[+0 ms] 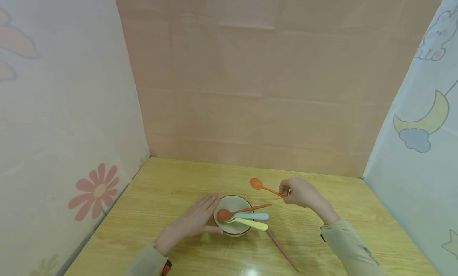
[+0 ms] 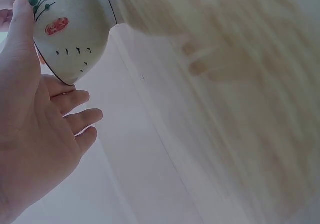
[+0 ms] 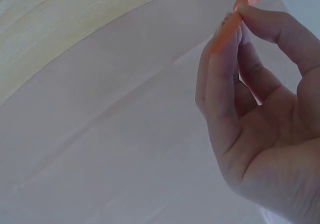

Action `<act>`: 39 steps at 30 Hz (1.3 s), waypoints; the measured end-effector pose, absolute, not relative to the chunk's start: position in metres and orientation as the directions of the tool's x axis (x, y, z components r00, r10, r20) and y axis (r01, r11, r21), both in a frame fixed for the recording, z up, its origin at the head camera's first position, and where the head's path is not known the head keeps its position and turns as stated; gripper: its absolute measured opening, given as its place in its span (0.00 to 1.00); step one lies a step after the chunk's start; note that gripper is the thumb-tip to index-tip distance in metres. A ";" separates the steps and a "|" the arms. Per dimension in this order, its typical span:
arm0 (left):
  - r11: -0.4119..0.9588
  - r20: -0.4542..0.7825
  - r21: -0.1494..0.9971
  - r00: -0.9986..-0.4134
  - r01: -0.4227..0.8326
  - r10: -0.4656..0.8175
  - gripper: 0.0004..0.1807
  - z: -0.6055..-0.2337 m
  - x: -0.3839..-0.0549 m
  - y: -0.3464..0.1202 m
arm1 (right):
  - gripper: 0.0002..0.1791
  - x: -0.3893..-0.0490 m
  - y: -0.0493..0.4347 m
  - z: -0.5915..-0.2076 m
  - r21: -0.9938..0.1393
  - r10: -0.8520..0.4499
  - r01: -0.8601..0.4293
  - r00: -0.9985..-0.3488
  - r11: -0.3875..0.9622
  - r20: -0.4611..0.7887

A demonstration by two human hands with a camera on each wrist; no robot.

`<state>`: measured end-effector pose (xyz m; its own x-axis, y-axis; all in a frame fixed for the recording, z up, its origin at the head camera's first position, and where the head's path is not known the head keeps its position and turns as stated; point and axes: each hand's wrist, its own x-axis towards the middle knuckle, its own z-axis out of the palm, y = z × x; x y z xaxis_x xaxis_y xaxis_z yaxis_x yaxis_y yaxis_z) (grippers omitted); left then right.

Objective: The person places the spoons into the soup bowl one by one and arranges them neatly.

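A white bowl (image 1: 233,201) with a dark rim stands on the table, painted outside with leaves and a red mark in the left wrist view. My left hand (image 1: 195,218) rests against its left side, fingers straight along the rim and thumb at the near side. Inside lean an orange-red spoon (image 1: 224,215), a piece with a light blue handle (image 1: 255,216) and one with a yellow handle (image 1: 255,224), their handles pointing right. Above the table, right of the bowl, my right hand (image 1: 302,191) pinches another orange spoon (image 1: 256,183) by its handle, the spoon's head pointing left.
A thin reddish-brown stick (image 1: 282,250) lies on the wooden table (image 1: 179,172), running from beside the bowl toward the front right. A plain pinkish-brown backdrop (image 1: 250,89) rises behind, with patterned side panels (image 1: 422,180) at left and right.
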<state>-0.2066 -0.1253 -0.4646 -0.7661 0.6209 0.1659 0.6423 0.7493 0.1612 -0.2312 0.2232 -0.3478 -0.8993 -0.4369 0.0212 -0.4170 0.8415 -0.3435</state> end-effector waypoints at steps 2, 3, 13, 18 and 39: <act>0.754 0.160 0.164 -0.772 0.636 0.616 0.56 -0.464 -0.206 -0.125 | 0.09 -0.232 0.220 -0.345 -0.326 -0.454 -0.436 -0.891 0.839 0.024; 0.756 0.159 0.165 -0.774 0.633 0.613 0.56 -0.464 -0.206 -0.125 | 0.09 -0.232 0.218 -0.345 -0.315 -0.460 -0.443 -0.888 0.839 0.025; 0.758 0.157 0.152 -0.772 0.635 0.616 0.57 -0.463 -0.206 -0.125 | 0.10 -0.234 0.202 -0.342 -0.274 -0.490 -0.474 -0.872 0.837 0.012; 0.760 0.151 0.156 -0.776 0.631 0.613 0.56 -0.463 -0.206 -0.125 | 0.11 -0.235 0.191 -0.339 -0.253 -0.516 -0.502 -0.856 0.827 0.011; 0.747 0.157 0.170 -0.766 0.643 0.623 0.56 -0.461 -0.205 -0.125 | 0.14 -0.244 0.162 -0.342 -0.181 -0.572 -0.559 -0.820 0.809 -0.025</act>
